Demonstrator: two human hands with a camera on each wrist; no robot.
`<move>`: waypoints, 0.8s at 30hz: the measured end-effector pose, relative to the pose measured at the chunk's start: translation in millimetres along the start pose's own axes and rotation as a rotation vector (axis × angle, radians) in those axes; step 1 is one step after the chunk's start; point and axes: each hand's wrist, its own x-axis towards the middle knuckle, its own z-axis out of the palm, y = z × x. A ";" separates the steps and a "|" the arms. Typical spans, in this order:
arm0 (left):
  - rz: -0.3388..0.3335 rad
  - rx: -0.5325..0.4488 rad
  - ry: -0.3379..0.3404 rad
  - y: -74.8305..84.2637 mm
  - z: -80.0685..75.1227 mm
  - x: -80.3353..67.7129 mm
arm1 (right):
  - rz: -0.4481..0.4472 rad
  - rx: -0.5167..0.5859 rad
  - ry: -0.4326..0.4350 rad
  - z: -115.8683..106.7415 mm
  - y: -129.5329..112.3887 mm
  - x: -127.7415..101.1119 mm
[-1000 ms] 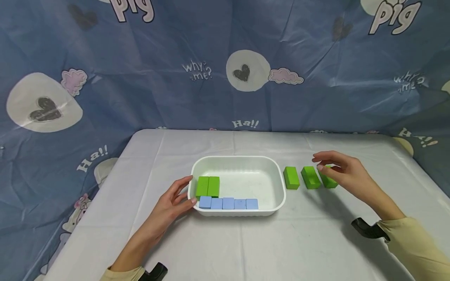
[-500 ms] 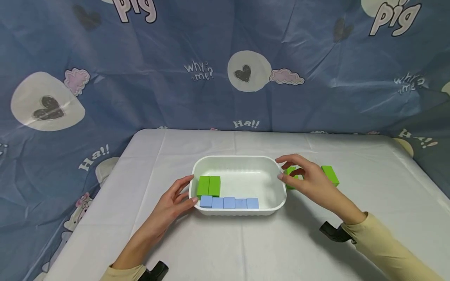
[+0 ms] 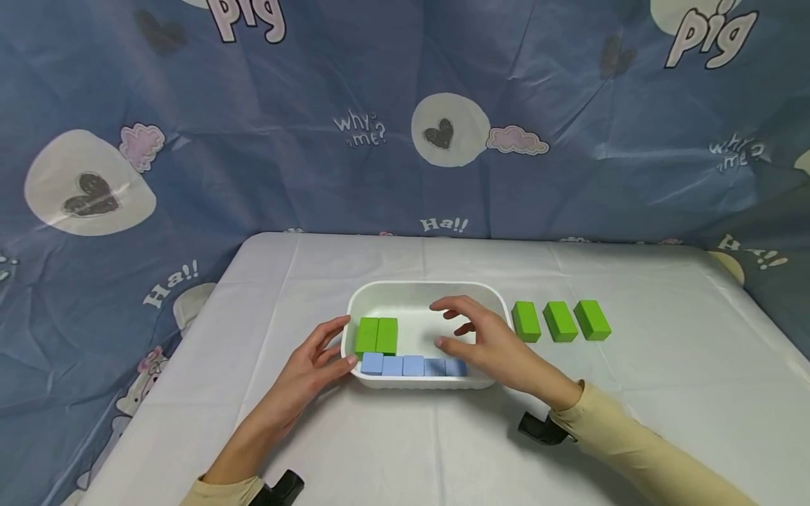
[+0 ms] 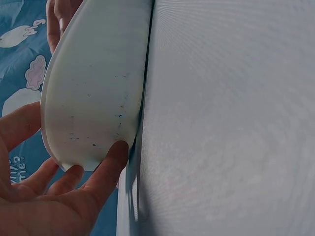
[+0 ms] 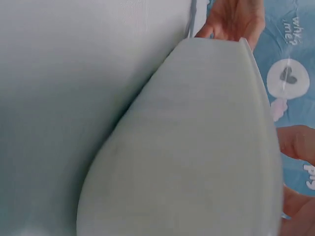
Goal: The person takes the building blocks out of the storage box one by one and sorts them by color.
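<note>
White tray (image 3: 418, 292) sits mid-table, nearer the front edge than the back. L hand (image 3: 310, 365) rests against tray's left end, fingers relaxed & straight, thumb tip on the rim near the front-left corner; grasps nothing. L wrist view confirms: fingertips (image 4: 110, 157) touch the tray's outer wall.

R hand (image 3: 487, 344) hovers over tray's right half, fingers loosely curved, thumb & index apart. Appears empty, though the palm side is hidden from the head cam.

Inside tray: 2 green blocks (image 3: 376, 335) upright, touching, at left end; row of 5 blue blocks (image 3: 405, 365) along front wall, rightmost partly under R hand.

On table (image 3: 633, 379), right of tray: 3 green blocks in a row (image 3: 560, 321), apart from each other, untouched.
</note>
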 end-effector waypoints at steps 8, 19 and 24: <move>-0.011 -0.006 0.000 1.2 0.6 0.7 | -0.035 -0.016 -0.044 23.5 -3.5 13.7; -0.016 -0.001 0.008 1.5 0.9 1.2 | 0.010 -0.059 -0.098 43.6 -5.6 35.3; -0.021 0.004 0.010 1.1 0.9 0.5 | 0.052 -0.028 -0.122 50.2 -4.0 43.6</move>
